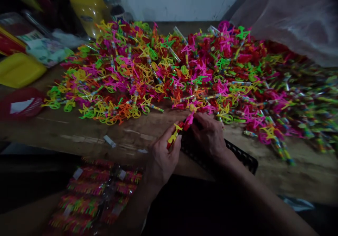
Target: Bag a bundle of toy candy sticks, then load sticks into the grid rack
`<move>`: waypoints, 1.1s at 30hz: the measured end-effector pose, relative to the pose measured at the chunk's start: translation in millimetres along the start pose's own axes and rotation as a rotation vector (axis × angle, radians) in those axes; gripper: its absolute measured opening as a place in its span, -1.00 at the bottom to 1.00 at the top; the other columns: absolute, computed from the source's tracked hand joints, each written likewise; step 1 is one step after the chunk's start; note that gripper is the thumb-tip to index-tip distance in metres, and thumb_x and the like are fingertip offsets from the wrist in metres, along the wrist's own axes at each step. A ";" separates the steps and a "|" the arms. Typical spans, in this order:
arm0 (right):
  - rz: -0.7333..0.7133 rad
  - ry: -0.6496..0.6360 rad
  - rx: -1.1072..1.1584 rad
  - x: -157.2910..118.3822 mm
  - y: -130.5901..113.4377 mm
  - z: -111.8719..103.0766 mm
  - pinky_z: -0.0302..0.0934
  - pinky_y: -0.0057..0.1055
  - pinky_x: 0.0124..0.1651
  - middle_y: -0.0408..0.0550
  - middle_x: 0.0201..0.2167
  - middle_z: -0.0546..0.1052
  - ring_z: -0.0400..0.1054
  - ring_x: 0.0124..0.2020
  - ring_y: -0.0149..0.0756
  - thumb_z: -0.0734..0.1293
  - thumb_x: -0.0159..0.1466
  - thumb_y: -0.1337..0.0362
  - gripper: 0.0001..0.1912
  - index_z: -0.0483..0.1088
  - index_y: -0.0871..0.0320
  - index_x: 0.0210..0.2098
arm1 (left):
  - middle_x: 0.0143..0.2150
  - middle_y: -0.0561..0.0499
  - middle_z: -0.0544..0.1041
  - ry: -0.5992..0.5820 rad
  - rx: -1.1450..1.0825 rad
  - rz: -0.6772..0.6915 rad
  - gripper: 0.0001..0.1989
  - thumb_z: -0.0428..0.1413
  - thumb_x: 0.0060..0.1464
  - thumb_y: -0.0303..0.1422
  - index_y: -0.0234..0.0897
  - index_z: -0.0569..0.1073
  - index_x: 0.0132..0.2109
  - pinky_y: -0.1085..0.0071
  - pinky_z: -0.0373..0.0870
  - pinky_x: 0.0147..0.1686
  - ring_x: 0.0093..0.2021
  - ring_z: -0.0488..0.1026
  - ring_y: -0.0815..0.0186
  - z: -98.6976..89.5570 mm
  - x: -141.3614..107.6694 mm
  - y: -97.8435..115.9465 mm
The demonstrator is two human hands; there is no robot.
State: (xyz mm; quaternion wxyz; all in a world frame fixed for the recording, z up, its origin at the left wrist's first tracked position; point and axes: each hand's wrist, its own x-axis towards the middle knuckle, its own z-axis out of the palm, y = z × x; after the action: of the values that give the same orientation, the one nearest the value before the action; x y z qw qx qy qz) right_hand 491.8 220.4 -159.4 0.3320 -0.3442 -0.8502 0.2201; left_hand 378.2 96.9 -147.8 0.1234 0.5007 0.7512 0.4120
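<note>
My left hand (163, 157) is closed around a small red and yellow plastic toy (173, 137), its thumb and fingers pinching the piece. A bright pink plastic piece (189, 120) lies at the far end of that toy, between my two hands. My right hand (210, 134) is curled just to the right of the pink piece. Its fingertips are in shadow, so what they grip is hidden. Under my right hand and wrist is a black slotted plastic tray (241, 155), partly covered by the forearm. Just beyond both hands begins a heap of colourful plastic toys (158, 74).
Packed clear bags of toys (81, 193) are stacked below the worktop, lower left. A yellow container (21, 70) and a red round object (22, 103) stand at left. Paper scraps (109, 141) dot the wooden table (79, 132). A translucent plastic sheet (287, 18) hangs at back right.
</note>
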 end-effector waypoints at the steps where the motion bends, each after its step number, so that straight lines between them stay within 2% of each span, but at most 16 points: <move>1: -0.011 -0.007 -0.014 0.1 -0.2 0.7 0.19 -0.44 -0.33 -0.07 -0.43 0.50 0.36 -0.40 -0.30 0.25 0.21 0.35 -0.90 0.43 0.16 -0.36 | -0.07 -0.05 0.56 -0.009 -0.005 -0.011 -0.64 0.04 0.15 -0.34 -0.26 0.39 0.10 0.46 0.48 -0.16 -0.22 0.55 0.33 -1.0 -0.1 -0.2; 7: -0.029 0.013 -0.013 -0.6 4.0 2.0 0.17 -0.46 -0.36 -0.08 -0.47 0.49 0.35 -0.44 -0.33 0.24 0.21 0.36 -0.89 0.41 0.16 -0.38 | -0.30 -0.01 0.59 -0.040 0.018 -0.058 -0.71 0.07 0.13 -0.32 -0.31 0.45 -0.01 0.51 0.47 -0.33 -0.41 0.51 0.38 -5.7 0.9 2.5; 9: -0.022 0.031 0.012 -0.8 5.7 1.6 0.15 -0.47 -0.40 -0.10 -0.49 0.48 0.32 -0.49 -0.36 0.24 0.20 0.35 -0.90 0.41 0.17 -0.36 | -0.26 0.00 0.58 -0.055 -0.034 -0.083 -0.72 0.05 0.14 -0.35 -0.29 0.43 0.00 0.54 0.46 -0.33 -0.37 0.51 0.39 -6.3 2.1 5.0; 12: -0.002 0.047 0.018 -0.9 6.6 2.1 0.13 -0.47 -0.42 -0.12 -0.50 0.47 0.29 -0.53 -0.38 0.25 0.19 0.35 -0.92 0.39 0.16 -0.38 | -0.03 0.02 0.52 -0.092 -0.109 -0.077 -0.65 0.02 0.15 -0.43 -0.23 0.36 0.09 0.53 0.43 -0.12 -0.15 0.50 0.39 -6.6 3.6 7.8; 14: -0.013 0.043 -0.007 -1.1 6.0 3.6 0.13 -0.46 -0.39 -0.11 -0.48 0.47 0.30 -0.50 -0.36 0.25 0.20 0.35 -0.91 0.37 0.16 -0.42 | 0.05 0.06 0.48 -0.122 -0.134 -0.044 -0.60 0.00 0.15 -0.46 -0.18 0.33 0.14 0.52 0.38 -0.01 -0.05 0.46 0.40 -7.1 4.2 8.3; 18: -0.063 0.031 -0.038 -1.5 4.2 7.7 0.14 -0.43 -0.32 -0.06 -0.45 0.46 0.32 -0.39 -0.30 0.22 0.24 0.36 -0.90 0.35 0.17 -0.38 | 0.00 0.06 0.50 -0.141 -0.164 -0.057 -0.62 0.04 0.13 -0.45 -0.19 0.35 0.10 0.52 0.41 -0.07 -0.09 0.48 0.39 -10.4 7.3 10.1; 22: -0.084 0.019 -0.050 -1.6 4.0 8.7 0.13 -0.43 -0.31 -0.06 -0.47 0.43 0.30 -0.38 -0.30 0.21 0.26 0.35 -0.87 0.33 0.18 -0.42 | -0.04 0.07 0.52 -0.182 -0.161 -0.127 -0.63 0.11 0.09 -0.33 -0.15 0.36 0.07 0.42 0.42 -0.05 -0.09 0.48 0.34 -13.5 17.1 20.2; 25: -0.087 0.006 -0.032 -2.5 4.5 6.8 0.12 -0.43 -0.31 -0.07 -0.44 0.43 0.30 -0.37 -0.31 0.21 0.26 0.36 -0.88 0.31 0.17 -0.41 | -0.04 0.06 0.53 -0.140 -0.075 -0.146 -0.64 0.12 0.09 -0.25 -0.11 0.38 0.05 0.30 0.42 -0.05 -0.06 0.48 0.26 -11.3 26.2 31.5; 29: -0.072 -0.027 -0.052 -3.9 4.9 7.3 0.11 -0.41 -0.32 -0.08 -0.46 0.41 0.27 -0.36 -0.29 0.18 0.29 0.34 -0.84 0.29 0.16 -0.43 | -0.16 0.03 0.59 -0.131 0.104 -0.131 -0.73 0.04 0.15 -0.35 -0.12 0.44 0.00 0.22 0.44 -0.15 -0.16 0.53 0.15 -3.5 32.6 41.0; 33: -0.073 -0.027 -0.026 -5.2 4.8 9.6 0.17 -0.41 -0.32 -0.04 -0.40 0.46 0.31 -0.31 -0.26 0.16 0.30 0.33 -0.82 0.31 0.15 -0.42 | -0.19 0.00 0.59 -0.120 0.143 -0.151 -0.74 -0.01 0.17 -0.37 -0.12 0.45 -0.02 0.16 0.44 -0.19 -0.20 0.54 0.10 2.5 31.5 42.8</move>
State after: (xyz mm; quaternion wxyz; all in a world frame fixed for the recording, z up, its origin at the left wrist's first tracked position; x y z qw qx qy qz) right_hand 489.8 218.4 -171.0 0.3238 -0.3140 -0.8695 0.2013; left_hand 392.8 131.9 -110.5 0.1626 0.4742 0.8055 0.3161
